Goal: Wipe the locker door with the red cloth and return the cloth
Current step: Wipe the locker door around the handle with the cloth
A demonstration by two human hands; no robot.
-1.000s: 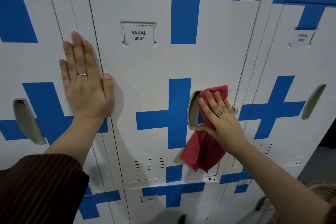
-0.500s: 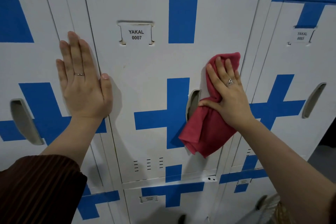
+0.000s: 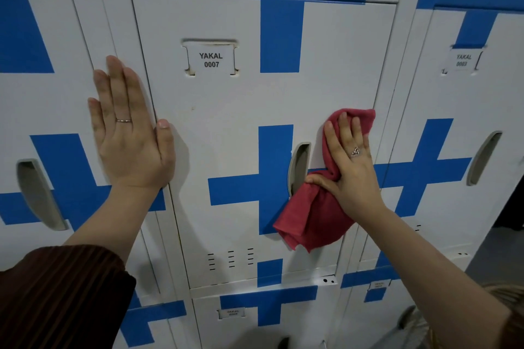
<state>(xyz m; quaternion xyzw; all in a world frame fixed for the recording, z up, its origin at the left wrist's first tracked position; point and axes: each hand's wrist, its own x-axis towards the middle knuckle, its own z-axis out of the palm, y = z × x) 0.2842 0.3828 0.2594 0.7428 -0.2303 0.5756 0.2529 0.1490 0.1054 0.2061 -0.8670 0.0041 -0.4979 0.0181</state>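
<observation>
Head view shows the right hand [image 3: 350, 167] with fingers spread, thumb pinching the red cloth [image 3: 312, 212] against the locker door [image 3: 226, 127] near its right edge, left hand [image 3: 130, 133] flat, fingers together, bracing; wiping underway, unwiped upper panel likely next.

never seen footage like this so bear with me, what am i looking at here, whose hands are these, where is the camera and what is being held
There is no machine here. A person wears a wide-angle camera on the head, so you see their own two arms reaching forward. In front is a wall of white lockers with blue crosses. The middle locker door carries a label reading YAKAL 0007. The left hand lies flat and open, mostly on the neighbouring door, its thumb across the seam. The right hand presses a red cloth against the middle door, just right of its recessed handle; part of the cloth hangs loose below.
</observation>
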